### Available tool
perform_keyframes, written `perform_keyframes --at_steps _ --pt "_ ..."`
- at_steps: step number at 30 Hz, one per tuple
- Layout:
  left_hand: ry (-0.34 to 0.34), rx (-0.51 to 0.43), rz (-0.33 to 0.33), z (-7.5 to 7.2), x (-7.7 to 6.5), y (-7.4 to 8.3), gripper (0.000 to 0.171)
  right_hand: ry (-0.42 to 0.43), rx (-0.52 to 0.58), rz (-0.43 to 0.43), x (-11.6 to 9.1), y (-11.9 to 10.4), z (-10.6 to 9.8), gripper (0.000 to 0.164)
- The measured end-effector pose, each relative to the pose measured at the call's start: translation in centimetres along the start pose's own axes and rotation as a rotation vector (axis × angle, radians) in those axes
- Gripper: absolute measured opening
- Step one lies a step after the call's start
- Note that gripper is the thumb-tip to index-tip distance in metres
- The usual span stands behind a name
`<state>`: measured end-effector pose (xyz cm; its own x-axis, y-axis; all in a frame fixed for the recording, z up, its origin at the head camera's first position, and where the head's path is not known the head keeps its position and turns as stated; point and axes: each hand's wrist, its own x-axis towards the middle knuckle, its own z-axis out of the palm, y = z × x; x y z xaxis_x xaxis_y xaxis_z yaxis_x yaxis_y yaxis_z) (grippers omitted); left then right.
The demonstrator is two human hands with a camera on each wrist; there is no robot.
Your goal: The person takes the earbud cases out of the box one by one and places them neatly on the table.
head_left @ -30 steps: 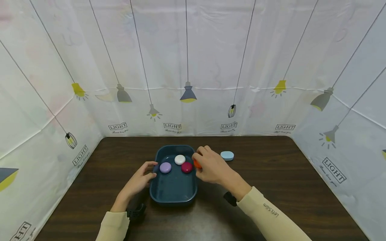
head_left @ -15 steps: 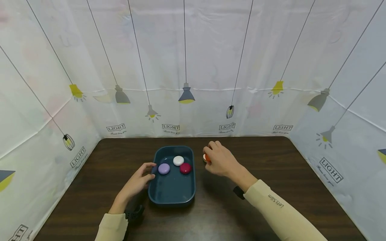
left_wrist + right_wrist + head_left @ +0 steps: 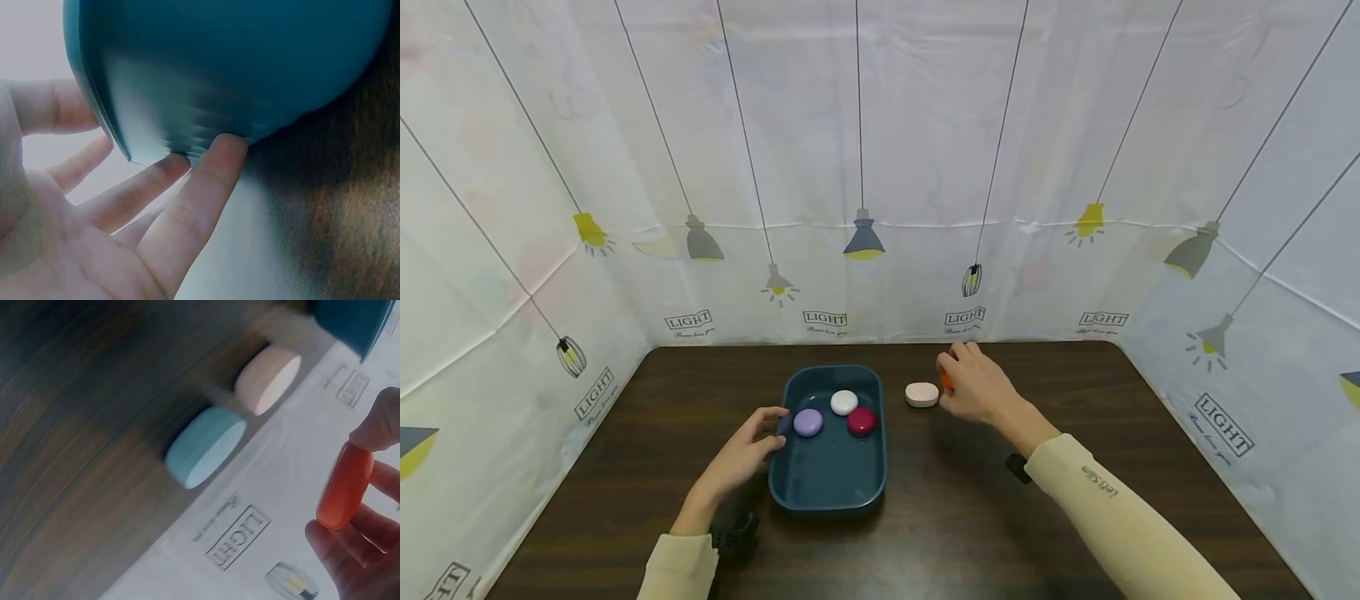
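Observation:
My left hand (image 3: 741, 454) is at the left side of a dark teal tray (image 3: 827, 483); in the left wrist view its fairly straight fingers touch the tray's outer wall (image 3: 187, 81). My right hand (image 3: 981, 392) pinches a smooth orange disc (image 3: 345, 487) between thumb and fingertips, held up right of the tray. Inside the tray lie a lavender disc (image 3: 808, 422), a white disc (image 3: 844, 402) and a dark red disc (image 3: 861, 421). A pale pink oval piece (image 3: 922, 394) rests on the table, left of the right hand. The light blue oval piece (image 3: 206, 447) is hidden behind that hand in the head view.
The dark wooden table (image 3: 700, 375) carries everything. White sheeting (image 3: 925, 283) printed with hanging lamps stands along its back and both sides. Black bands (image 3: 1018, 468) show at the wrists.
My right hand has moved right from the tray's right rim with the orange disc, uncovering the pink oval piece and covering the blue one. The left hand has kept its place.

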<state>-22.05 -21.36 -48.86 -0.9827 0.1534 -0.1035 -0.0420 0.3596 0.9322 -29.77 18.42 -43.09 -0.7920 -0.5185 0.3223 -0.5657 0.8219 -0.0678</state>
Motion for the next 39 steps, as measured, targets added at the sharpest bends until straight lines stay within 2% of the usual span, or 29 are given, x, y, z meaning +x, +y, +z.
perform_keyframes --at_steps 9,15,26,33,39 --pt "-0.003 -0.011 0.005 0.1 0.1 0.0 0.043 -0.054 0.005 0.077 -0.3 2.7 0.0 0.024" --pt "-0.004 -0.011 -0.003 0.2 0.1 -0.1 0.043 -0.063 -0.003 0.121 -0.6 4.3 0.6 0.025" --pt "-0.003 -0.009 -0.002 0.2 0.0 0.0 0.044 -0.135 -0.001 0.232 -1.4 6.8 2.1 0.028" --pt "-0.006 -0.006 -0.001 0.0 0.0 0.0 0.044 -0.19 0.024 0.281 -1.9 7.6 3.2 0.027" --pt "-0.009 -0.003 0.002 -0.1 0.0 -0.1 0.043 -0.248 0.058 0.344 -2.5 8.0 4.1 0.034"
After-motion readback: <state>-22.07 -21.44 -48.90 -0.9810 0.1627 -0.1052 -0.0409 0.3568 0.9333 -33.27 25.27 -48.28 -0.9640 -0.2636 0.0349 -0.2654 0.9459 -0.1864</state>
